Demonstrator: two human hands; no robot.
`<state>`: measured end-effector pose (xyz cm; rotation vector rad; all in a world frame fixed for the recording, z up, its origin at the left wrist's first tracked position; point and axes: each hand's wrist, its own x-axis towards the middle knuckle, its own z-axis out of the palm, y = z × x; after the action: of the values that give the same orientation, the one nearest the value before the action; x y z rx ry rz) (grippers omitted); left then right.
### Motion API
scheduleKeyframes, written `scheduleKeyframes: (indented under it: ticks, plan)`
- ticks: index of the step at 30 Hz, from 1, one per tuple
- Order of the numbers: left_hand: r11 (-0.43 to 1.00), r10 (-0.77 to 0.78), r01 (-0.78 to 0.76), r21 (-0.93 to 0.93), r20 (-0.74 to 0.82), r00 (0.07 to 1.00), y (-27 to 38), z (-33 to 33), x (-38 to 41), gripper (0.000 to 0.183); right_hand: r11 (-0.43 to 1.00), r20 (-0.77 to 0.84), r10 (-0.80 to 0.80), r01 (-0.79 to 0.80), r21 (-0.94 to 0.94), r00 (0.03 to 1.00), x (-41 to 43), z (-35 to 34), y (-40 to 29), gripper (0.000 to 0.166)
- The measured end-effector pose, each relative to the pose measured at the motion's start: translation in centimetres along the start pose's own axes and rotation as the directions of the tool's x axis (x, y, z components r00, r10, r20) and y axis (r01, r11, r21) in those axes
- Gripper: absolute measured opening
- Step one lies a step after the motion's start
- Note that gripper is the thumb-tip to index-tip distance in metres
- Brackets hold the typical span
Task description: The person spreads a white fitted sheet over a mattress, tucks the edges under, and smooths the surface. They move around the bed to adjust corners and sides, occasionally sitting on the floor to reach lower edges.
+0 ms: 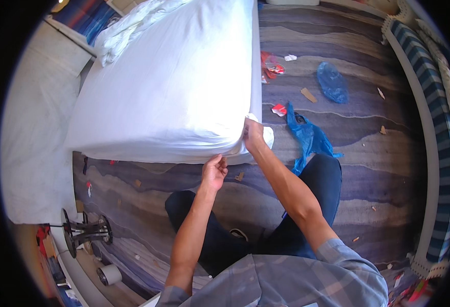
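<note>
A white bedsheet (186, 88) covers a mattress in front of me, smooth on top and wrinkled around the near right corner. At that corner my right hand (254, 135) grips the sheet's fabric, its fingertips partly hidden against the mattress side. A loose white flap (268, 137) of cloth hangs out just beyond the wrist. My left hand (215, 172) is at the lower edge of the near side, fingers curled and thumb up by the sheet's hem. Whether it pinches the cloth is unclear.
Blue plastic bags (311, 138), red wrappers (279, 110) and cardboard scraps (308, 95) litter the striped carpet (363, 161). A plaid-covered seat (445, 153) lines the right side. At left stand a white-covered surface (37, 134) and a black wheeled object (86, 232). Bunched white bedding (117, 38) lies farther up.
</note>
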<state>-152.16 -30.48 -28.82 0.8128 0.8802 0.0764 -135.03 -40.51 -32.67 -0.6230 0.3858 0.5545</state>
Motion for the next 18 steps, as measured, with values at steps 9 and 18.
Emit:
scheduleKeyframes:
  ticks: [9, 18]
  plan:
    - [0.952, 0.081, -0.048, -0.302, 0.097, 0.992, 2.4, -1.9, 2.7, 0.026, 0.961, 0.324, 0.100, -0.175, 0.214, 0.941, 0.1, 2.3, -1.1, 0.051]
    - [0.896, 0.139, -0.065, -0.439, 0.139, 0.980, 2.9, -1.1, 4.5, 0.029, 0.991, 0.278, 0.080, -0.106, 0.080, 0.957, -2.2, 4.0, -2.7, 0.052]
